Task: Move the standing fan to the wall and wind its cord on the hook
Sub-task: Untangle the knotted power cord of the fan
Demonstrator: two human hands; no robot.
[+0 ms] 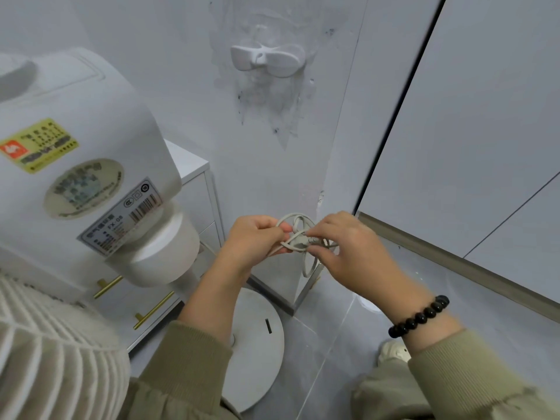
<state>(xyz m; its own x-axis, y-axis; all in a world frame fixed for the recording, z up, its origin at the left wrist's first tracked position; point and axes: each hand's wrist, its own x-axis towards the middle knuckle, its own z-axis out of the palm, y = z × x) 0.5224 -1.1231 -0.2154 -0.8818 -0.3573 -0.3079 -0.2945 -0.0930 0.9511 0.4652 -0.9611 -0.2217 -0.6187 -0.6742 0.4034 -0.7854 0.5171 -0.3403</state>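
Fan [91,183] already beside the wall. Cord [298,237] bunched in loose loops, pinched between left hand [254,237] and right hand [348,253], both closed on it. Hook [266,60] straight above the cord, arms spread sideways; right hand perhaps slightly nearer.

Two bare hands, left hand [253,237] and right hand [354,256], both forearms uncovered up to pushed-back olive-green sleeves [472,374] with ribbed knit cuffs. Right wrist wears a bracelet [419,316] of round, glossy black beads. Trouser leg in a similar olive-green fabric at bottom right, above a whitish shoe [392,353].
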